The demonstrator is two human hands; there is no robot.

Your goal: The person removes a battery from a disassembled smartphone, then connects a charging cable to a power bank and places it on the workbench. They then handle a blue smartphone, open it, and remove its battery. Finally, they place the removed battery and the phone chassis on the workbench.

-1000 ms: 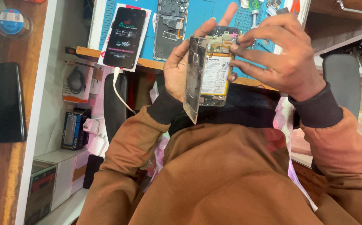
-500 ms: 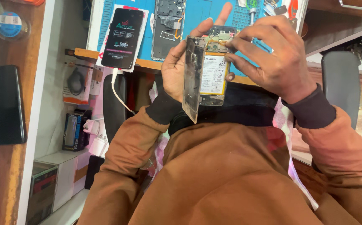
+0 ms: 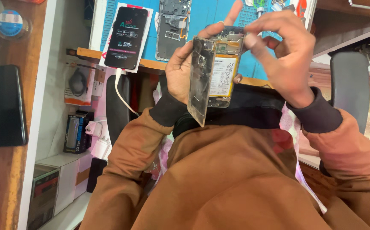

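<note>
Two hands are working over our brown-sleeved lap, near the blue repair mat (image 3: 210,17) at the far edge. We are judging this as the opening-up stage: the opened phone (image 3: 221,70), battery showing, is sitting in our left hand (image 3: 180,72), whose fingers are clamped around it, with the loosened back cover (image 3: 200,81) hinging out leftward. Our right hand (image 3: 285,55) is pinching its fingertips together on the phone's far end. Next, we think, calls for steady, gentle prying. A dark charging phone (image 3: 127,36) is lying far left.
</note>
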